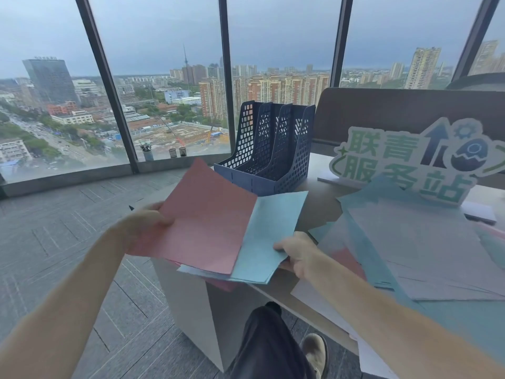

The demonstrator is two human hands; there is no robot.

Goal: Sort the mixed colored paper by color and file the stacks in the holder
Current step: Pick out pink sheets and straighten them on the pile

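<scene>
Your left hand [149, 222] pinched the left edge of a pink sheet [202, 214] and held it tilted up, which looked like a way to lift it clear of the sheets beneath so the colours could be told apart. Your right hand [296, 254] gripped the lower right corner of a light blue sheet [266, 236], thumb on top, its left side tucked under the pink one; more pink and blue edges showed below both grips, too overlapped to count. Beyond your hands, just past the pink sheet's far corner, stood one dark blue holder [269, 149] with three slots, all apparently empty, so filing had not begun. To the right of your right hand lay one loose spread of mixed paper [426, 242], blue and pale lilac, under a standing sign [410, 157].
</scene>
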